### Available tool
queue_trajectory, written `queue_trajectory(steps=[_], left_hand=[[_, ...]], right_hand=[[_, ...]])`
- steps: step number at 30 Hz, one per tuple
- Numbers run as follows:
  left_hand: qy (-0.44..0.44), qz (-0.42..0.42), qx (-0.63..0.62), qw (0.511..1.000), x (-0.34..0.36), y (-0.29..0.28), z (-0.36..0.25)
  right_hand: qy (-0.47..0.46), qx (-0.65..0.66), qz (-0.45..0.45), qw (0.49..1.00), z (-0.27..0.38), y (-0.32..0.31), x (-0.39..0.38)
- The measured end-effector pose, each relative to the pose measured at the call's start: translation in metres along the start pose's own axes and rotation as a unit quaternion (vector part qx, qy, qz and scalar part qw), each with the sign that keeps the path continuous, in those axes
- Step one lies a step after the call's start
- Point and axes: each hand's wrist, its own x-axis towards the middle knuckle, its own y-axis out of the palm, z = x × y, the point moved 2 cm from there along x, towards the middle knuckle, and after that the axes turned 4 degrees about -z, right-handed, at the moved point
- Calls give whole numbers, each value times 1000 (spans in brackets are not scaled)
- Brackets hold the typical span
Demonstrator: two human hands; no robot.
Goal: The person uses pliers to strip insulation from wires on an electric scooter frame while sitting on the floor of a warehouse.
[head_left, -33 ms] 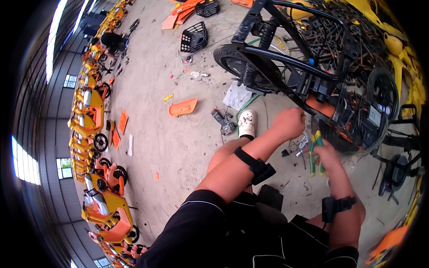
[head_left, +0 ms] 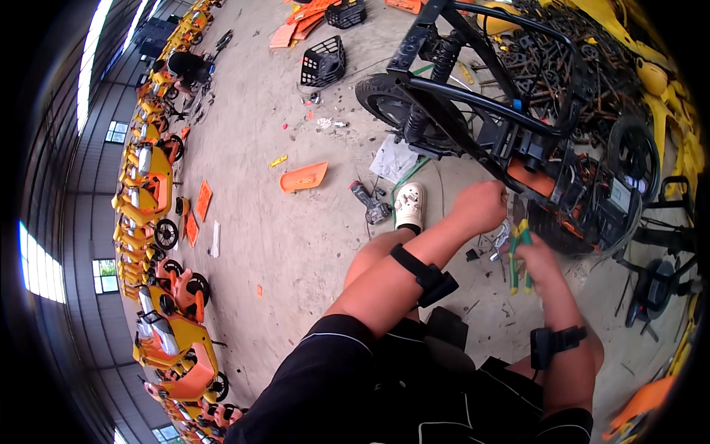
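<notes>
Pliers (head_left: 513,270) with green and yellow handles are in the right hand (head_left: 542,263) in the head view, above the right part of the concrete floor (head_left: 248,133), their grey head pointing up towards a black bike frame (head_left: 467,145). The right hand's fingers wrap the handles, which stand slightly apart. The left hand (head_left: 481,207) is curled narrow just beside the frame's lower edge; whether it holds anything I cannot tell. An orange panel (head_left: 531,176) and a tangle of wires sit in the frame, near both hands, and a black wheel (head_left: 381,100) stands at its far end. On the floor, a power drill (head_left: 370,203) lies just beside a white shoe (head_left: 410,205), with a pale sheet (head_left: 393,157) near them. Further left lie an orange tray-like piece (head_left: 304,177) and, towards the floor's far edge, a black basket (head_left: 322,61). Dark metal parts (head_left: 540,59) heap up at the floor's far right corner. Yellow scooters (head_left: 151,181) line its left edge, where another person (head_left: 185,66) bends down.
</notes>
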Motion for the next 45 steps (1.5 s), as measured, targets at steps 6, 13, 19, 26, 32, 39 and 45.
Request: queue_trajectory(steps=[6, 13, 19, 26, 32, 39, 45], left_hand=[[22, -8, 12, 1000, 0, 14, 1], [29, -20, 8, 999, 3, 19, 7], [39, -34, -36, 998, 23, 34, 6], [55, -8, -70, 996, 40, 35, -2], [84, 22, -103, 991, 46, 8, -4], [86, 130, -143, 977, 43, -8, 3], [-11, 154, -187, 970, 24, -17, 3]], right_hand=[[48, 41, 18, 998, -11, 19, 3], [81, 127, 80, 985, -6, 24, 7], [73, 242, 88, 963, 2, 23, 13], [47, 294, 85, 951, 6, 10, 30], [32, 320, 119, 939, 24, 12, 13], [-6, 220, 200, 955, 20, -8, -2], [-16, 129, 181, 975, 18, 1, -7]])
